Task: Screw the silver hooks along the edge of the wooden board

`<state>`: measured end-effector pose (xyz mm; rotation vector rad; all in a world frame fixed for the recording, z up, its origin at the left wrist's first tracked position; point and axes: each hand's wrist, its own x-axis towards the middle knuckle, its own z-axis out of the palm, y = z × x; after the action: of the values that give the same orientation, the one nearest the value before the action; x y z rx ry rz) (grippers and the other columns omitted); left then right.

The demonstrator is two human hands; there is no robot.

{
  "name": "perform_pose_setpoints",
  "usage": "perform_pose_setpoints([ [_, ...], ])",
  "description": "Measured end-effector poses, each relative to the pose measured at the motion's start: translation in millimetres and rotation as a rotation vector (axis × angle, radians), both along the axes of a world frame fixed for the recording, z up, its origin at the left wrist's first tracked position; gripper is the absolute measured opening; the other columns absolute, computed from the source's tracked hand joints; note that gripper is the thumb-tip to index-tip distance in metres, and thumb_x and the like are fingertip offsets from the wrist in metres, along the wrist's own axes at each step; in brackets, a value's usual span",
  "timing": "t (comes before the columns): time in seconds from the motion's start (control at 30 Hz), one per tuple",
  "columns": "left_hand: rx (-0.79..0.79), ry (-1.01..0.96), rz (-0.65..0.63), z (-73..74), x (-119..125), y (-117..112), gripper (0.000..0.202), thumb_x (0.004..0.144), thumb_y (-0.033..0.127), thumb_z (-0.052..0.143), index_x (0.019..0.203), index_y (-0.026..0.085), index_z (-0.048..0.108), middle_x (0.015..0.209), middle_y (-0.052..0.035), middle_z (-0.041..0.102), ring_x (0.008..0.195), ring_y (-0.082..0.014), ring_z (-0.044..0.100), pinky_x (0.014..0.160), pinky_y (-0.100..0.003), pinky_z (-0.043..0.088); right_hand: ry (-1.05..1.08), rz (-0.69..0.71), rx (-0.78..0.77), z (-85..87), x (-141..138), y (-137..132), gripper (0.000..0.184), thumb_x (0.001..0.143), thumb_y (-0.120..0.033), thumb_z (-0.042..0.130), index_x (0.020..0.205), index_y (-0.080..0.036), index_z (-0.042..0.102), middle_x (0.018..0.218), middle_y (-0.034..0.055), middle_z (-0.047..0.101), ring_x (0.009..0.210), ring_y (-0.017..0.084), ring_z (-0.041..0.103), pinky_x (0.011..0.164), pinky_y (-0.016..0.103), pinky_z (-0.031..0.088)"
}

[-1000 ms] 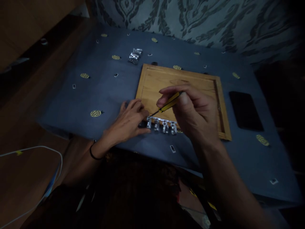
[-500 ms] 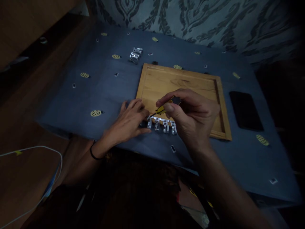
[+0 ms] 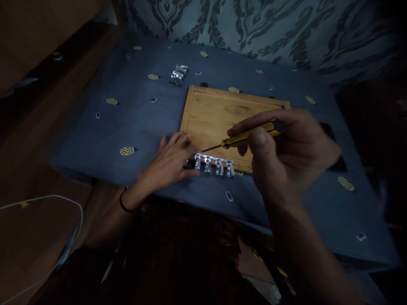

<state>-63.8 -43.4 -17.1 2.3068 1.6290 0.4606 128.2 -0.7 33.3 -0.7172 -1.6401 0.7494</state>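
- Head view: right hand (image 3: pixel 286 148) fingers pinch yellow screwdriver (image 3: pixel 248 136) by handle, tip near hook rail (image 3: pixel 213 163).
- Left hand (image 3: pixel 173 163) fingers curl over hook rail's left end; grip unclear.
- Hook rail on counter (image 3: pixel 127 110), against wooden tray (image 3: pixel 210 110) front edge.
- Prob. stiff, light, slick metal; hold by ends.

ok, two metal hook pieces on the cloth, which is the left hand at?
The near four-hook strip at the front edge of the wooden board: the left hand rests at its left end. The other hook cluster lies untouched past the board's far-left corner.
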Motion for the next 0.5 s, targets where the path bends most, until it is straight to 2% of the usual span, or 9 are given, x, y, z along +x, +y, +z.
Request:
perform_pose_setpoints([
  [0.23,0.011,0.024,0.007,-0.2,1.8,1.0,0.047,0.088,0.048,0.081,0.123,0.019,0.067,0.135,-0.0144,0.060,0.144,-0.0387,0.042,0.115,-0.062,0.036,-0.118,0.021,-0.015,-15.5,-1.0,8.6,0.022,0.095,-0.047,0.071,0.095,-0.025,0.074,0.085,-0.0008,0.074,0.071,0.015,0.069,0.054,0.028,0.048],
  [0.5,0.031,0.020,0.002,0.1,1.4,-0.2,0.045,0.087,0.044,0.083,0.121,0.019,0.068,0.137,-0.0146,0.060,0.144,-0.0388,0.042,0.115,-0.061,0.036,-0.120,0.025,-0.011,-20.5,-0.5,11.4,0.021,0.096,-0.045,0.070,0.096,-0.025,0.073,0.085,-0.0023,0.072,0.071,0.012,0.069,0.055,0.026,0.048],
])
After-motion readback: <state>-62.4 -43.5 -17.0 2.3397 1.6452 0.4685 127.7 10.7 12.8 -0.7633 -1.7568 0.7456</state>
